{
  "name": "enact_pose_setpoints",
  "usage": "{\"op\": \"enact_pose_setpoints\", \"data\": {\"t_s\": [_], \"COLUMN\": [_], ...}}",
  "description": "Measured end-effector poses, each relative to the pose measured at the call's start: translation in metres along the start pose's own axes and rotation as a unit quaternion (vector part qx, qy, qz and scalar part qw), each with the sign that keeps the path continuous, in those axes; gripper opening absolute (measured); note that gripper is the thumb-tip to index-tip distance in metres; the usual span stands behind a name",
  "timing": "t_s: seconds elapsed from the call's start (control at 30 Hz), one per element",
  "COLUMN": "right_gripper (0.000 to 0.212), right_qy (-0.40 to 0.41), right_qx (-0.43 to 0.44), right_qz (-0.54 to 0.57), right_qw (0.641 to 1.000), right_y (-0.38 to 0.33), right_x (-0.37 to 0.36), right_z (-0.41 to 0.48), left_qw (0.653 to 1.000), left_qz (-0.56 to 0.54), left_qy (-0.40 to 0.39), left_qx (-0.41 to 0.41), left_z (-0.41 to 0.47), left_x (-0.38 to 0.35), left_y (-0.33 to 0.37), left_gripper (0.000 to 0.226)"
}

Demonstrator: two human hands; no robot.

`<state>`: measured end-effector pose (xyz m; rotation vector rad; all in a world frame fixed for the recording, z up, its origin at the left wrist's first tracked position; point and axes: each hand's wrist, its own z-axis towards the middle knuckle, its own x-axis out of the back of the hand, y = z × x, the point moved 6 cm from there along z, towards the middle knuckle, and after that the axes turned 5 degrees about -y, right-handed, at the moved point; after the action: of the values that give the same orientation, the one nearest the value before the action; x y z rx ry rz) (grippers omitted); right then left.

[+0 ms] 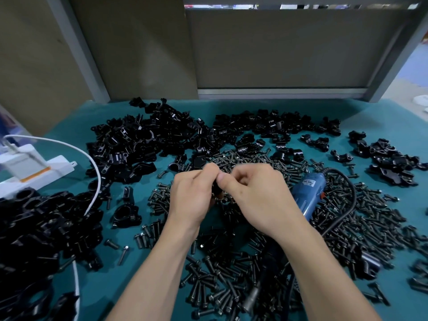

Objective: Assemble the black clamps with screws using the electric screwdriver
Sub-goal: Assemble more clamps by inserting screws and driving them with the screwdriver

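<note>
My left hand and my right hand meet at the middle of the table, fingers pinched together around a small black clamp, mostly hidden between them. Whether a screw sits in my right fingertips is unclear. The blue electric screwdriver lies on the screws just right of my right hand, its black cord curling away. Loose black screws cover the green mat around and below my hands.
A big heap of black clamps lies at the back left, more clamps at the back and right, another pile at the near left. A white power strip with a white cable sits at the left edge.
</note>
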<state>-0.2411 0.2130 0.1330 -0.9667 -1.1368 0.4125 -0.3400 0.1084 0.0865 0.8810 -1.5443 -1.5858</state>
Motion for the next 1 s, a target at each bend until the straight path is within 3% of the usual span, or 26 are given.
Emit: {"op": "enact_pose_setpoints", "data": {"t_s": [0.1, 0.2, 0.33, 0.43, 0.57, 0.7, 0.87, 1.0], "right_gripper": [0.019, 0.024, 0.019, 0.024, 0.053, 0.059, 0.043, 0.024], "right_qy": [0.017, 0.015, -0.056, -0.062, -0.034, -0.04, -0.087, -0.009], "right_qx": [0.036, 0.029, 0.01, 0.004, 0.004, 0.009, 0.009, 0.012], "right_qz": [0.033, 0.053, 0.083, 0.098, -0.016, -0.004, -0.013, 0.026], "right_qw": [0.999, 0.998, 0.995, 0.993, 0.999, 0.999, 0.996, 1.0], "right_y": [-0.006, -0.003, -0.002, -0.001, -0.003, -0.005, -0.005, -0.003], "right_x": [0.002, -0.002, -0.006, -0.005, -0.007, -0.004, -0.005, 0.005], "right_z": [0.0, 0.001, 0.002, 0.003, 0.001, -0.002, -0.002, 0.001], "left_qw": [1.0, 1.0, 1.0, 0.999, 1.0, 0.999, 1.0, 0.999], "left_qz": [-0.003, 0.002, 0.002, 0.027, 0.024, 0.032, 0.022, -0.003], "left_qy": [0.007, 0.007, 0.012, 0.019, 0.013, 0.008, -0.005, -0.01], "left_qx": [0.009, 0.01, 0.015, 0.013, 0.008, 0.011, 0.018, 0.035], "left_z": [0.0, 0.0, 0.0, -0.001, -0.003, -0.002, -0.002, -0.003], "left_x": [0.0, 0.0, 0.002, 0.002, 0.002, 0.002, 0.001, 0.002], "left_y": [-0.001, -0.001, -0.004, -0.003, 0.001, 0.002, 0.003, -0.002], "left_gripper": [0.038, 0.039, 0.047, 0.05, 0.052, 0.063, 0.048, 0.057]}}
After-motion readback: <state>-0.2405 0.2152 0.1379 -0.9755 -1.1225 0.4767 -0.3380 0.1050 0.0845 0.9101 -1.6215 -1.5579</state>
